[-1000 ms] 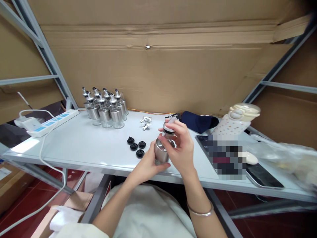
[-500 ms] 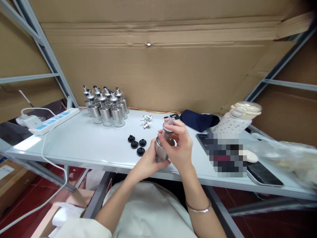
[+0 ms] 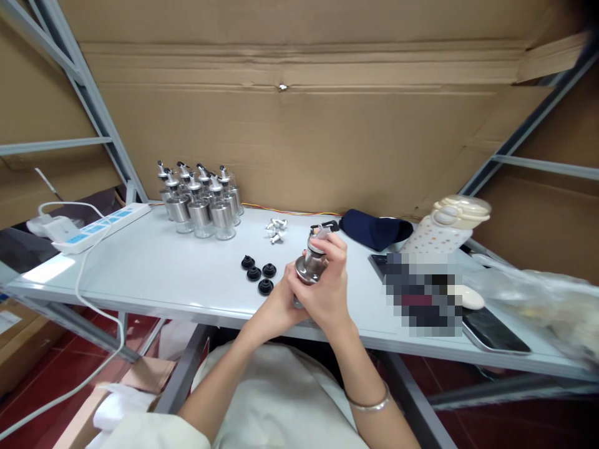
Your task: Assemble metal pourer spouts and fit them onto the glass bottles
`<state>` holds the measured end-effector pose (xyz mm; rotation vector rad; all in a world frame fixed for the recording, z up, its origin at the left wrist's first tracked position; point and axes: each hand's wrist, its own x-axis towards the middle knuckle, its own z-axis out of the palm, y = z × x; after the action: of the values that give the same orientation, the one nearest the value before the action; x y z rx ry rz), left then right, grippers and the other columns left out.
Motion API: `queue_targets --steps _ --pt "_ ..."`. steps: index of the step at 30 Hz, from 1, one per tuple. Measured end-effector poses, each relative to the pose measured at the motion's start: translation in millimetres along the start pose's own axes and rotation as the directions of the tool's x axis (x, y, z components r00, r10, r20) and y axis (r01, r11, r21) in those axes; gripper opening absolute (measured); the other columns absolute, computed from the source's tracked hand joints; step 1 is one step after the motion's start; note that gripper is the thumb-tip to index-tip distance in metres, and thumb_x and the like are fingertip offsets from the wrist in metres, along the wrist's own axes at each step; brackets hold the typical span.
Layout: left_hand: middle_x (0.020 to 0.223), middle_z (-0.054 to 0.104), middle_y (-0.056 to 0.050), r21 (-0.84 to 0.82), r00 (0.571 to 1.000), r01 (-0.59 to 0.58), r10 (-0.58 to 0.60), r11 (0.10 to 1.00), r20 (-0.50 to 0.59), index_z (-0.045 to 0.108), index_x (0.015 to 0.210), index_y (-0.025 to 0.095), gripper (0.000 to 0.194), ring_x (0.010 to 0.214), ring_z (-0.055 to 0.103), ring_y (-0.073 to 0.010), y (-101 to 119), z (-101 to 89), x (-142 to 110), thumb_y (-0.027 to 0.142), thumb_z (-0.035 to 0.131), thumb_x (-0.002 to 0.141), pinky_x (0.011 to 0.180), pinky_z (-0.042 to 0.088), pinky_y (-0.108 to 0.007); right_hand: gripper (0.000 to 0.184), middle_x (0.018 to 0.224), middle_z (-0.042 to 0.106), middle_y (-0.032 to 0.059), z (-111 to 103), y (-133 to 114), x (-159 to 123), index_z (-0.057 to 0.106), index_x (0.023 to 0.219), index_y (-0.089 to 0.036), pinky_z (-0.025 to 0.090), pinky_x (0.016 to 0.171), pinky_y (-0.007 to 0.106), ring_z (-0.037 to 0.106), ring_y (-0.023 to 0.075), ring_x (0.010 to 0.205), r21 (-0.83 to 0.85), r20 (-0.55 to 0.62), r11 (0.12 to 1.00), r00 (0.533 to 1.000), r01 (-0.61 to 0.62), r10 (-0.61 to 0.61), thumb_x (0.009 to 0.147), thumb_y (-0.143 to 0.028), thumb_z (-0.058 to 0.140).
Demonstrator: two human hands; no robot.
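Note:
An oil bottle (image 3: 309, 268) with a steel sleeve and a metal pour spout (image 3: 322, 232) with a black flip lever is held above the front part of the table. My left hand (image 3: 279, 305) wraps round the lower body of the bottle. My right hand (image 3: 330, 280) is closed round its neck and upper side, fingers against the spout. Several black stopper caps (image 3: 254, 273) lie to the left of my hands. Behind them is a small pile of silvery spout pieces (image 3: 276, 229). Similar bottles (image 3: 201, 215) with spouts stand grouped at the back left.
On the left lies a power strip (image 3: 105, 226) with a plugged-in charger and cable. To the right are a dark blue cap (image 3: 374, 229), a dotted tumbler (image 3: 442, 227), a phone (image 3: 496, 330), a white mouse-like object (image 3: 468, 297) and a plastic bag (image 3: 538, 299). Cardboard (image 3: 299, 137) walls the back.
My right hand has turned and slid down a little around the bottle's neck and shoulder. The bottle now tilts slightly, its steel shoulder more visible. My left hand keeps its hold.

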<state>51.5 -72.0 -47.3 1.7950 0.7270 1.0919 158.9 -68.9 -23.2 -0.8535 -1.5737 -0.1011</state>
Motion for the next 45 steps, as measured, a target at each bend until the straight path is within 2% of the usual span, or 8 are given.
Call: queue_targets --steps 8,20,26,31,35,37,40,45 --pt "0.138 0.048 -0.014 -0.041 0.999 0.025 -0.024 0.999 0.026 0.029 0.139 0.02 0.076 0.124 0.051 -0.0286 2 0.0 -2 0.019 0.07 0.076 0.103 0.043 -0.039 0.027 0.116 0.051 0.0073 9 -2 3 0.045 0.108 -0.027 0.054 0.068 0.03 0.06 0.019 0.1 -0.046 -0.148 0.999 0.989 -0.018 0.011 0.086 -0.013 0.054" --pt "0.145 0.043 -0.012 -0.032 0.999 0.029 -0.028 0.999 0.02 0.023 0.145 0.023 0.089 0.129 0.047 -0.0302 0 1.0 -1 0.015 0.073 0.072 0.106 0.04 -0.043 0.016 0.092 0.048 0.0022 4 -8 14 0.05 0.087 -0.026 0.052 0.065 0.031 0.06 0.0188 0.088 -0.018 -0.194 1.0 0.981 -0.022 0.018 0.085 -0.011 0.054" --pt "0.151 0.03 -0.017 0.007 1.0 -0.015 0.015 1.0 -0.023 0.019 0.145 0.023 0.09 0.136 0.038 -0.0317 -8 4.5 -6 0.016 0.072 0.073 0.108 0.039 -0.045 0.026 0.107 0.052 0.0064 1 -5 3 0.049 0.107 -0.028 0.055 0.065 0.031 0.062 0.0205 0.097 -0.028 -0.171 1.0 0.985 0.013 -0.018 0.087 -0.014 0.056" --pt "0.149 0.033 -0.016 0.051 0.995 -0.022 0.027 0.998 -0.097 0.027 0.141 0.021 0.078 0.137 0.037 -0.0298 -6 5.4 -11 0.018 0.07 0.076 0.113 0.034 -0.044 0.045 0.135 0.045 0.0122 -10 -10 -10 0.046 0.126 -0.028 0.051 0.092 0.049 0.049 0.0283 0.125 0.022 -0.077 0.999 0.997 -0.03 0.031 0.085 -0.019 0.061" --pt "0.145 0.04 -0.012 0.054 0.98 -0.012 0.022 0.998 -0.197 0.031 0.139 0.024 0.075 0.136 0.038 -0.0302 8 -1.3 -15 0.03 0.073 0.077 0.115 0.03 -0.044 0.048 0.144 0.036 0.0109 -18 -18 -14 0.042 0.129 -0.03 0.049 0.094 0.055 0.05 0.0297 0.125 0.21 -0.224 0.976 0.969 -0.06 0.108 0.085 -0.02 0.058" --pt "0.146 0.038 -0.011 0.076 0.942 -0.069 0.09 0.995 -0.322 0.027 0.14 0.027 0.075 0.137 0.037 -0.0297 17 -13.6 -13 0.035 0.071 0.079 0.115 0.029 -0.043 0.044 0.141 0.039 0.0099 -20 -19 -17 0.043 0.126 -0.031 0.053 0.089 0.051 0.058 0.026 0.113 0.27 -0.304 0.961 0.942 -0.056 0.14 0.086 -0.018 0.056" --pt "0.146 0.033 -0.01 0.174 0.815 -0.156 0.226 0.972 -0.533 0.017 0.14 0.031 0.077 0.136 0.038 -0.027 27 -54.2 -2 0.038 0.067 0.082 0.114 0.031 -0.04 0.038 0.131 0.045 0.0095 -19 -12 -26 0.047 0.12 -0.03 0.054 0.084 0.046 0.06 0.0233 0.104 0.281 -0.301 0.955 0.936 -0.097 0.184 0.086 -0.018 0.056" --pt "0.149 0.024 -0.015 0.512 0.567 -0.025 0.434 0.858 -0.7 0.009 0.138 0.022 0.088 0.14 0.031 -0.0234 25 -179.3 27 0.016 0.07 0.074 0.118 0.022 -0.036 0.03 0.123 0.05 0.0114 -11 7 -46 0.049 0.118 -0.025 0.051 0.084 0.047 0.056 0.0253 0.108 0.232 -0.14 0.925 0.931 -0.3 0.337 0.089 -0.025 0.055"
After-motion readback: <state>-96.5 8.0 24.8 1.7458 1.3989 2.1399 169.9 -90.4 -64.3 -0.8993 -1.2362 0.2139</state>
